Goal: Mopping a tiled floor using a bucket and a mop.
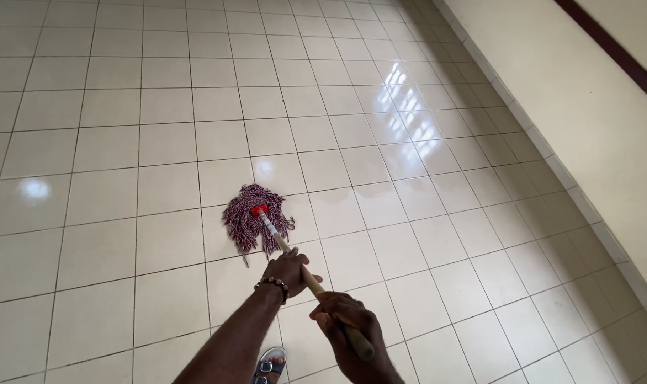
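Observation:
A mop with a purple string head [254,222] and a red socket lies spread on the pale tiled floor [124,142]. Its wooden handle [310,283] runs back toward me. My left hand [290,270], with a beaded bracelet on the wrist, grips the handle lower down, nearer the mop head. My right hand [349,333] is closed around the handle's top end, close to the camera.
A cream wall [586,92] with a tiled skirting [565,178] runs along the right side. The floor is glossy and shows window reflections [409,107]. My foot in a sandal [268,365] shows at the bottom edge.

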